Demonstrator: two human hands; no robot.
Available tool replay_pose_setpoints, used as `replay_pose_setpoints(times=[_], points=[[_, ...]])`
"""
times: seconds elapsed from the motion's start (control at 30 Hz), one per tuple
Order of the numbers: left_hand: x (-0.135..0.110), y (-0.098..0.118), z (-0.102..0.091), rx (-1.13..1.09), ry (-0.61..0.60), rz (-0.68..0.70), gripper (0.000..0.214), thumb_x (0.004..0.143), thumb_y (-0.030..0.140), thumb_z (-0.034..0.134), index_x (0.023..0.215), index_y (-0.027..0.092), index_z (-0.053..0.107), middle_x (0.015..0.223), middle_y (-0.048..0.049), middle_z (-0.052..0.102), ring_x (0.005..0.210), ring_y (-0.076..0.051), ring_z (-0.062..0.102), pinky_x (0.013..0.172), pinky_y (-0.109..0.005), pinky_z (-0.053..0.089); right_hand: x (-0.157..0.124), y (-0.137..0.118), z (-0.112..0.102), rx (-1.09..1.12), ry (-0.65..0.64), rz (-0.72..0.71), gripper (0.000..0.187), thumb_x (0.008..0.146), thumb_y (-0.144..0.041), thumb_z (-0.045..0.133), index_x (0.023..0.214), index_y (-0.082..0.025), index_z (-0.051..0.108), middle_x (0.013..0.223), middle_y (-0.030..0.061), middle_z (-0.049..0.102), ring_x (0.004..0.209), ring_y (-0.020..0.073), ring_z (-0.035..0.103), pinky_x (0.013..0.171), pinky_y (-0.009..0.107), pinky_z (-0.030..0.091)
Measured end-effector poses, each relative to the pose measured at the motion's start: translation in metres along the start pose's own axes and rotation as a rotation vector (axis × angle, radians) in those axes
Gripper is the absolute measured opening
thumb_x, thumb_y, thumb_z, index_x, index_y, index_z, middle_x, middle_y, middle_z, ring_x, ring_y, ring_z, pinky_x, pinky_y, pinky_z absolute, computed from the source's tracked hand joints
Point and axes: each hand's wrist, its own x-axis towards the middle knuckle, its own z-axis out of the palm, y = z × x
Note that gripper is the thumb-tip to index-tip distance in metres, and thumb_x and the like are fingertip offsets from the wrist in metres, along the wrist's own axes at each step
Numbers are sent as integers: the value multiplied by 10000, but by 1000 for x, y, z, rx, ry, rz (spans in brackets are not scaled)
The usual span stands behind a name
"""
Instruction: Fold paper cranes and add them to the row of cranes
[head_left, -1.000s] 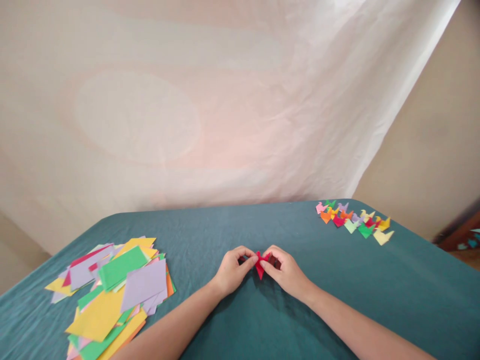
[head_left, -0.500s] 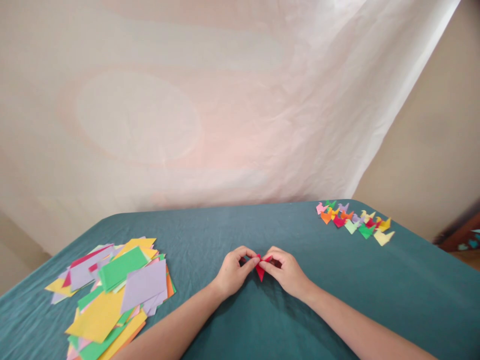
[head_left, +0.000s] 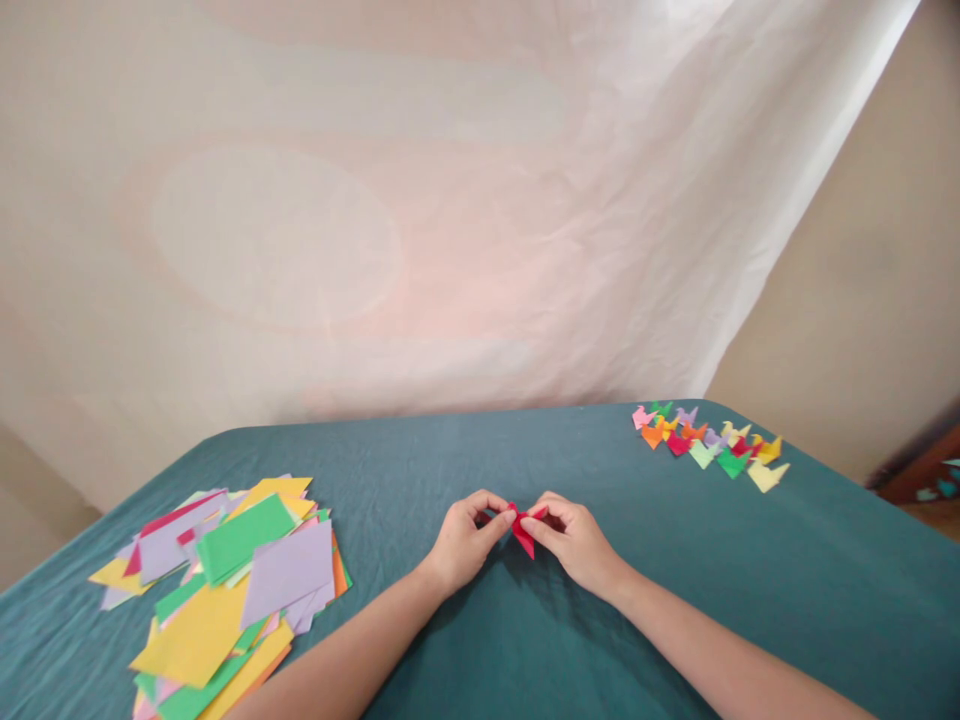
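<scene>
Between my two hands is a small red folded paper [head_left: 525, 540], its pointed tip angled down and slightly right. My left hand [head_left: 471, 540] pinches its left side between thumb and fingers. On the other side, the thumb and fingers of my right hand [head_left: 570, 540] are closed on the right part of the same paper. The fingertips cover much of the fold, so its full shape is partly hidden. Both hands are held close together just over the dark green cloth.
Loose coloured paper sheets [head_left: 202, 630] lie in an overlapping pile at the left. Several small folded paper birds [head_left: 703, 453] stand in rows at the far right. A green cloth [head_left: 420, 460] covers the table, and a pale hanging sheet [head_left: 465, 240] rises behind it.
The red folded paper has tilted a little, its lower tip shifting to the right. More of it shows between my fingertips. The hands stay almost in place.
</scene>
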Motion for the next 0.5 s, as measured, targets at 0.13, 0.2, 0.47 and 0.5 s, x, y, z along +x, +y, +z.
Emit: replay_pose_setpoints(times=[0.13,0.2,0.47,0.5], points=[[0,1,0,-12,-3,-2,273,802,408,577,810,139,629,774,-39,646,695,-145,578,649,-234,446,-2,-4,1,21,-2,14,210,835,-349,539,744,-176,617,750,11,580,660,125,544,618,240,432],[0,1,0,-13,-13,1,271,807,404,571,814,139,628,777,-39,643,697,-143,575,653,-234,443,-2,-6,2,27,-2,16,207,841,-339,530,743,-173,608,752,12,578,660,126,543,617,240,433],[0,3,0,-3,-35,-2,246,818,373,562,809,135,623,774,-36,633,707,-143,567,667,-237,438,-3,-5,3,-27,-6,-1,195,848,-309,518,728,-171,587,747,7,554,638,120,527,593,236,420],[0,3,0,-8,-39,-6,245,816,371,564,807,134,622,774,-37,634,707,-144,568,667,-238,439,-4,-5,3,-33,-8,-2,193,848,-305,517,727,-171,585,743,5,550,631,119,524,585,235,416]])
